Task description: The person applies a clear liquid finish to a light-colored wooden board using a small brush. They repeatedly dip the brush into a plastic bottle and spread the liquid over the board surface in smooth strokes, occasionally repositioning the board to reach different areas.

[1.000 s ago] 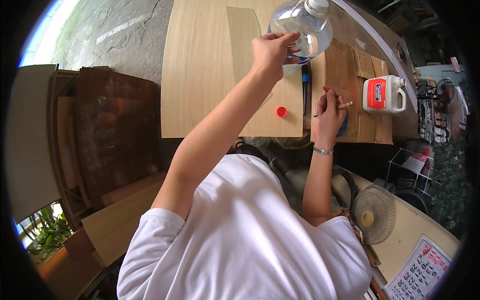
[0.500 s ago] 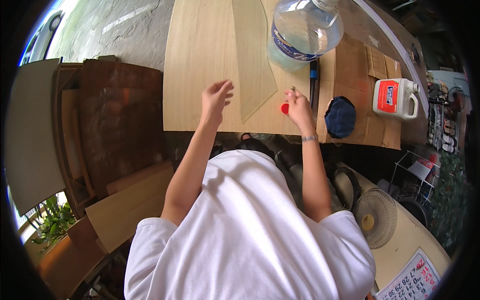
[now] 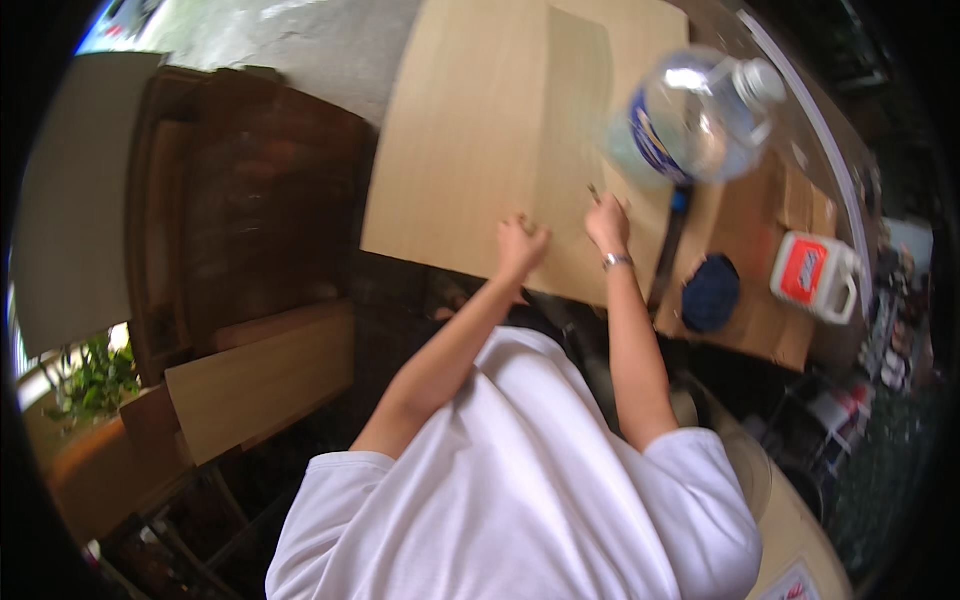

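Observation:
My left hand is closed over the near part of the pale wooden board. A small brownish bit shows at its fingertips, too blurred to name. To its right, my right hand is closed round a small slim tool, whose dark tip points up and away. A clear glass sheet lies flat on the board, beyond both hands; its near end is hard to make out. Beyond my right hand stands a large clear plastic bottle with a blue label and a white cap.
Right of the board, brown cardboard holds a dark blue cloth bundle and a white jug with a red label. A dark bar with a blue band lies beside the bottle. Brown wooden panels stand at the left.
The view has turned, so the board and bottle appear shifted right and tilted. My left hand has come closer to the right and closed. The red disc by my right hand no longer shows.

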A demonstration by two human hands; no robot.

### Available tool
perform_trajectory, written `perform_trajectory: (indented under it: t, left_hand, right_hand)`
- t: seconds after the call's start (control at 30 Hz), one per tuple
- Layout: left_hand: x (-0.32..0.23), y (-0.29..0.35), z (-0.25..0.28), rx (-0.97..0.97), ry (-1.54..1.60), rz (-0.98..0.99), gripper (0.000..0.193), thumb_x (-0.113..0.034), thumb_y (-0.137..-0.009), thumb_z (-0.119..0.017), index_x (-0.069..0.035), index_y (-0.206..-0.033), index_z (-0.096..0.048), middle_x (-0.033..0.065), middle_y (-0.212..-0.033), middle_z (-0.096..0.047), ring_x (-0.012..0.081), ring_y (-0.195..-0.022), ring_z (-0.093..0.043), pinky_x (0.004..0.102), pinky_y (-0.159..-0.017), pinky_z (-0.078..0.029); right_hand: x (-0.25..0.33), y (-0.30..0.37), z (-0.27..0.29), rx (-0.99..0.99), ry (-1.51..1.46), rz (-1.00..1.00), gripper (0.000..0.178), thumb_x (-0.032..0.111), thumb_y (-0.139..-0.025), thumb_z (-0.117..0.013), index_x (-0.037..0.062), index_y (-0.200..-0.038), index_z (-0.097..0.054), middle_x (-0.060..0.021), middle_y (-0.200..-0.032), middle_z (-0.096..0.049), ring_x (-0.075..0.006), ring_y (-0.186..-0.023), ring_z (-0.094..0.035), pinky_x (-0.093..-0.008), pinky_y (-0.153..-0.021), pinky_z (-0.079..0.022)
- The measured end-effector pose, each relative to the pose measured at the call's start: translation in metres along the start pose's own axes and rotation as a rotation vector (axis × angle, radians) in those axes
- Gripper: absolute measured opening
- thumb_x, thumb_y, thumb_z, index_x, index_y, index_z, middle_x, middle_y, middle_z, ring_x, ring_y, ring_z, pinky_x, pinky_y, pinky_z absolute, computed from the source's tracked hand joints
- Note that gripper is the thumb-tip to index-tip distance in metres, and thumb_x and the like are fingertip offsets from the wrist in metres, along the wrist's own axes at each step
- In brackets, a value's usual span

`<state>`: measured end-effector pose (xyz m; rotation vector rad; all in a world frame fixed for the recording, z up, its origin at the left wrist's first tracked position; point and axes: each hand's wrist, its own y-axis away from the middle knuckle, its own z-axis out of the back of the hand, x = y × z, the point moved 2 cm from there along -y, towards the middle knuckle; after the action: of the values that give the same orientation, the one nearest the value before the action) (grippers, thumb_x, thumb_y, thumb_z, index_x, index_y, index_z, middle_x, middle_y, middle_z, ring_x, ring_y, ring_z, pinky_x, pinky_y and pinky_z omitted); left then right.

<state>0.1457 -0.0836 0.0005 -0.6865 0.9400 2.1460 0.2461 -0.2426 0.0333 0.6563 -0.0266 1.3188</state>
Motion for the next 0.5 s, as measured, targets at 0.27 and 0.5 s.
perform_trajectory:
  t: [0.27,0.5]
  left_hand:
    - [-0.03,0.012,0.022,0.061,-0.086,0.074,0.058,-0.036,-0.081,-0.072,0.0,-0.122,-0.053,0.0247,-0.125,-0.049,0.0404,-0.12,-0.047,0.0479,-0.1,-0.042]
    - [-0.03,0.011,0.018,0.02,-0.165,0.096,0.058,-0.038,-0.079,-0.072,0.0,-0.121,-0.056,0.0225,-0.123,-0.053,0.0376,-0.118,-0.05,0.048,-0.099,-0.042]
  right_hand:
    - [0.003,0.009,-0.002,-0.07,-0.053,-0.035,0.024,0.022,-0.095,-0.054,0.003,-0.108,-0.06,-0.0234,-0.11,-0.06,-0.0418,-0.109,-0.057,-0.0492,-0.091,-0.048]
    - [0.012,0.011,-0.005,0.001,-0.053,0.104,0.025,0.017,-0.094,-0.053,0.0004,-0.11,-0.06,-0.0245,-0.116,-0.057,-0.041,-0.103,-0.06,-0.0482,-0.088,-0.05]
